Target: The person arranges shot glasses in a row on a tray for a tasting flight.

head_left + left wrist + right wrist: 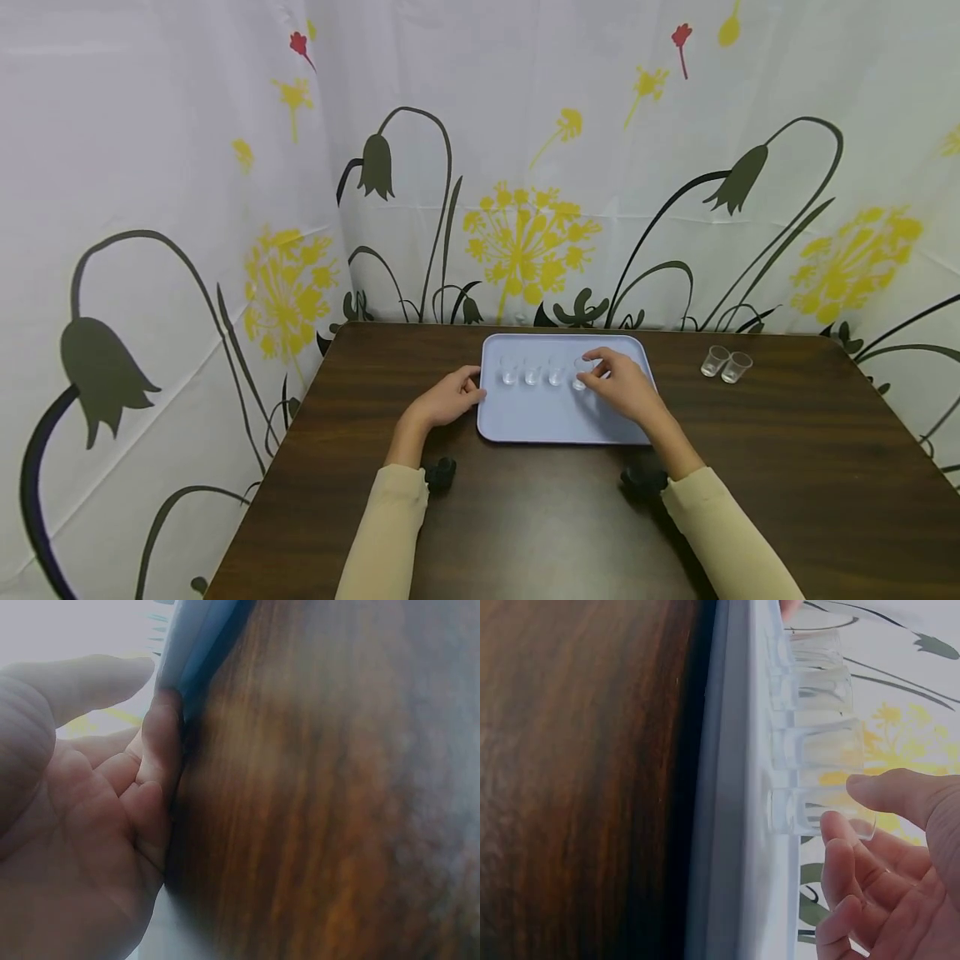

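Three small clear cups (532, 372) stand upright in a row on a pale blue tray (540, 423). At the right end of this row, my right hand (621, 387) holds a fourth cup of the same kind (817, 811) near its rim, between thumb and fingers. That cup's base is at the tray's surface in the right wrist view. My left hand (447, 395) grips the tray's left edge. The left wrist view shows its thumb (112, 679) at the top of the rim and a fingertip against the edge's outer side.
Two more clear cups (715, 361) stand side by side on the dark wooden table (525, 533), right of the tray. Behind the table hangs a white curtain (480, 125) with flower prints. Black wrist devices (440, 475) sit at both of my wrists.
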`<state>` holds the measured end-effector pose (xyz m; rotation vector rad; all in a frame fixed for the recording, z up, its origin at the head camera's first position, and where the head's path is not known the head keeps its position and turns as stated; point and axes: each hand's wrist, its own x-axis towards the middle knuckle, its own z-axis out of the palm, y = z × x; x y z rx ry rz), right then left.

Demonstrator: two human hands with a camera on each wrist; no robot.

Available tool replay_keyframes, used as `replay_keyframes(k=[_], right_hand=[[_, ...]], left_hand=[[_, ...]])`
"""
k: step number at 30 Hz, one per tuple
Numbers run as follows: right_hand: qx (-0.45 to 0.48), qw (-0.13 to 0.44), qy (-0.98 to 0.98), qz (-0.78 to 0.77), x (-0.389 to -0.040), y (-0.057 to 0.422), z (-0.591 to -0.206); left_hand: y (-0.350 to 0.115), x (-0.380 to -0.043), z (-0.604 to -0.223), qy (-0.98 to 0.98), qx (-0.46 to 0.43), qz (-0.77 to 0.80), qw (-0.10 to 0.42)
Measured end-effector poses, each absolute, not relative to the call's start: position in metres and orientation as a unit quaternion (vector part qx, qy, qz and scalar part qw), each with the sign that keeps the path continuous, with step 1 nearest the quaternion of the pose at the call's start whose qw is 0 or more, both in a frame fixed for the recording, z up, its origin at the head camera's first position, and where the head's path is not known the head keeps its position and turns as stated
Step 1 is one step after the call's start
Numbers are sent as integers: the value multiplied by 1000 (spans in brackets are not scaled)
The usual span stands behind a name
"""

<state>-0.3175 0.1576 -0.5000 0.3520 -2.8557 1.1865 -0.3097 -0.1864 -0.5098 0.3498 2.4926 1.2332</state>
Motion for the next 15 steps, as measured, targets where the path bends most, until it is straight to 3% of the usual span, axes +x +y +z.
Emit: replay_keyframes(k=[15], right_hand=[[103,16,-922,372,-318,155,-500]], left_hand=[[-186,-311,-509,881,133,421,167]])
